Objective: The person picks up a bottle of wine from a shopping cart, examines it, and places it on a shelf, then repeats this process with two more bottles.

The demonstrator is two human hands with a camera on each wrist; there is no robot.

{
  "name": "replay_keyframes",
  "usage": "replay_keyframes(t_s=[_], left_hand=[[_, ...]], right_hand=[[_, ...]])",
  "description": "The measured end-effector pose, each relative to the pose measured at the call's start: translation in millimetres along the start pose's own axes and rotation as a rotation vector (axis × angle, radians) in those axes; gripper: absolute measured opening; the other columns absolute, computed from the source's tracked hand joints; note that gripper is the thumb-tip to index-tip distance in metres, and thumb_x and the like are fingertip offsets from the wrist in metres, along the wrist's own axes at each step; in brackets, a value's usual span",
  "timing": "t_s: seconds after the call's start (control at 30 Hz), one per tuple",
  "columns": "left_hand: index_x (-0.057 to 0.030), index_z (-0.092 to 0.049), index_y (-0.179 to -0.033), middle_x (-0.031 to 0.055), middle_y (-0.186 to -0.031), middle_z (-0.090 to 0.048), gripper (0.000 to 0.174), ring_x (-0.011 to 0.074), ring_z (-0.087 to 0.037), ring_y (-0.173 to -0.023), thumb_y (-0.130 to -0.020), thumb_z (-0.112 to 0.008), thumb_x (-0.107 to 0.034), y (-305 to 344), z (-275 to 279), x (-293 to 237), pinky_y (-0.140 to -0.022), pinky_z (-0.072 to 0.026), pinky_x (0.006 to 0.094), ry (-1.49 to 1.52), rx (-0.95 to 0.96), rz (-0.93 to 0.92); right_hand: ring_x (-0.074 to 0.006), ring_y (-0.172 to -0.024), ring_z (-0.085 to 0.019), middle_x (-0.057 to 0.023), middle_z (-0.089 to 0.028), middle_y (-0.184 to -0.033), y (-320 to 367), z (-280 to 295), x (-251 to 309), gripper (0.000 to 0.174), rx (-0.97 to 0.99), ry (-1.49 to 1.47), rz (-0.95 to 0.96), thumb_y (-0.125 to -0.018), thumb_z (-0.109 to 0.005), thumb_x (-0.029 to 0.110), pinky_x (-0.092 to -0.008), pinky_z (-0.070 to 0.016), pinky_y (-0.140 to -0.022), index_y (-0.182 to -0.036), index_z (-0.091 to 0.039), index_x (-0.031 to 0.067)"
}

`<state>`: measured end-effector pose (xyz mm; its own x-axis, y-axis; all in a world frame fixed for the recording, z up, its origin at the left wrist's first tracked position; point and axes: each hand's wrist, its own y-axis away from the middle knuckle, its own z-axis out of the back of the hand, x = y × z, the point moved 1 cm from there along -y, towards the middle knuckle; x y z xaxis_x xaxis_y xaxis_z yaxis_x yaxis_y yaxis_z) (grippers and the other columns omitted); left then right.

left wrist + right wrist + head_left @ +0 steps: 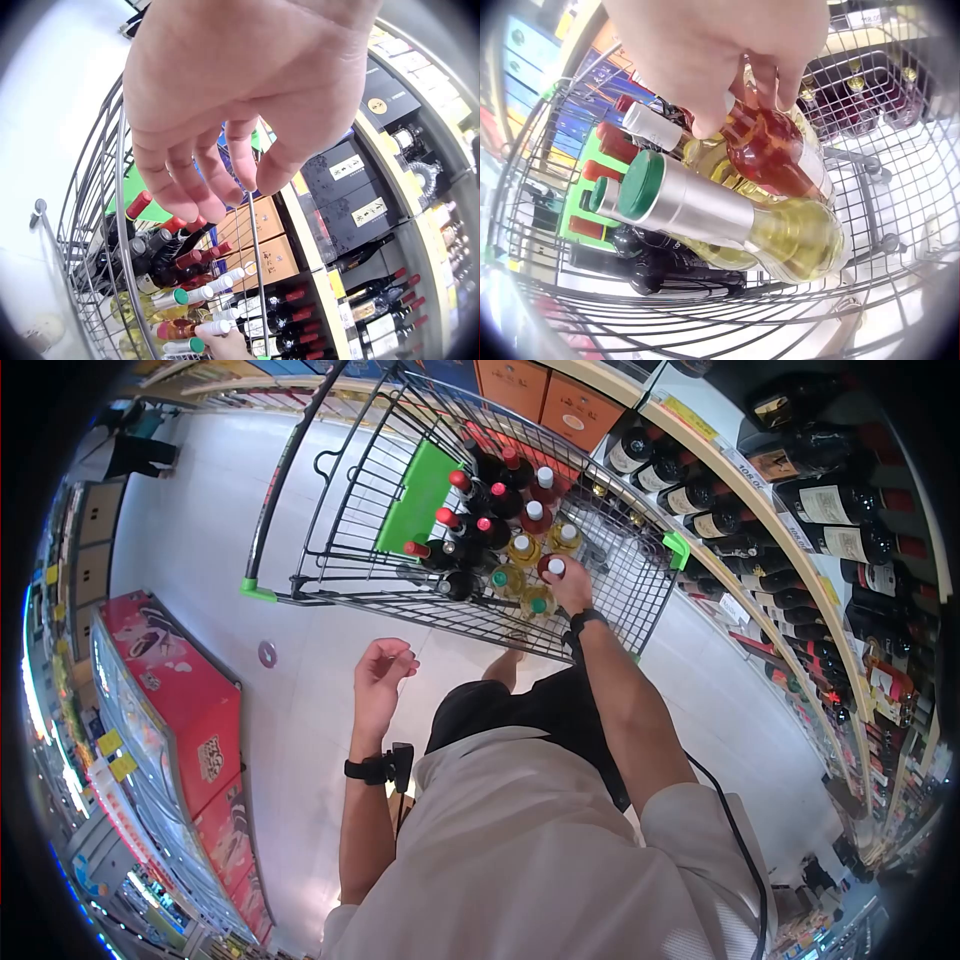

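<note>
In the head view, a wire shopping cart (350,595) holds several upright wine bottles. The right hand (572,586) grips the neck of a white-capped bottle (551,567) at the group's edge nearest the cart's front. Up close, the right hand (731,52) has its fingers around that neck, above the reddish-orange body (769,150); a green-capped pale bottle (795,236) stands beside it. The left hand (383,670) hovers outside the cart, holding nothing, its fingers loosely bent. From the left wrist, the left hand (240,112) hangs above the bottles without touching them.
Shelves of wine bottles (830,505) curve along the right side. Orange boxes (580,410) stand beyond the cart. A red display case (190,700) is at the left, with a purple ring mark (267,654) on the floor nearby. Another person's dark clothing (140,455) shows at upper left.
</note>
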<state>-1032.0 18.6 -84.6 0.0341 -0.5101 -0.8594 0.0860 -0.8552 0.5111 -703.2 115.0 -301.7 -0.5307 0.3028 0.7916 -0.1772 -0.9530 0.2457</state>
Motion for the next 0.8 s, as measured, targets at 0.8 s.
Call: replay_keyframes(t_s=[0.8], left_hand=[[-0.0034,-0.065,-0.121,0.0068,-0.117,-0.069,0.026,0.0156,-0.067,-0.099,-0.102,-0.057,-0.018,-51,-86,-60,-0.085,-0.0519,0.0286,-0.017,0.494,-0.163]], right_hand=[[-0.0200,-0.091,-0.071,-0.0126,-0.075,-0.095,65,191,84,0.033,-0.292,-0.198,0.102,-0.088,-0.076,0.022,-0.0332,-0.0543,-0.083,-0.108,-0.067,-0.0024]])
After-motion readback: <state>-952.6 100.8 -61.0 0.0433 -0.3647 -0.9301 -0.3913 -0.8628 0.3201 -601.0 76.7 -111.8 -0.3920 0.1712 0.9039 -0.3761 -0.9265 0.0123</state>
